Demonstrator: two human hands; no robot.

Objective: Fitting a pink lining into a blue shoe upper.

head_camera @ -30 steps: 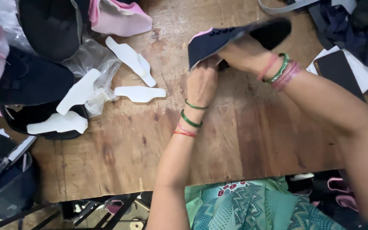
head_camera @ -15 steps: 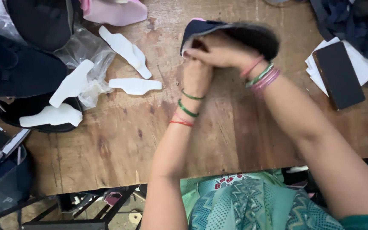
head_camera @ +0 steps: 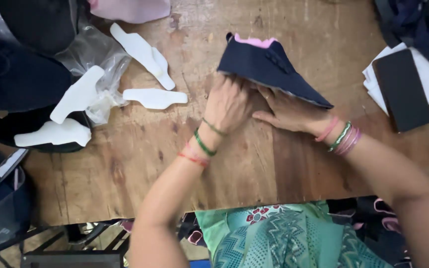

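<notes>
The navy shoe upper (head_camera: pixel 269 69) has come down from mid-air onto the bench (head_camera: pixel 125 173). Both hands' fingers press its near edge, left hand (head_camera: pixel 229 101) curled, right hand (head_camera: pixel 289 111) splayed flat; white insole pieces (head_camera: pixel 155 98) lie well left.

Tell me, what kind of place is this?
Probably a shoe-making workshop. Both hands, left hand and right hand, press a navy shoe upper on a worn wooden table, beside white insole-shaped pieces and piled dark uppers.
</notes>
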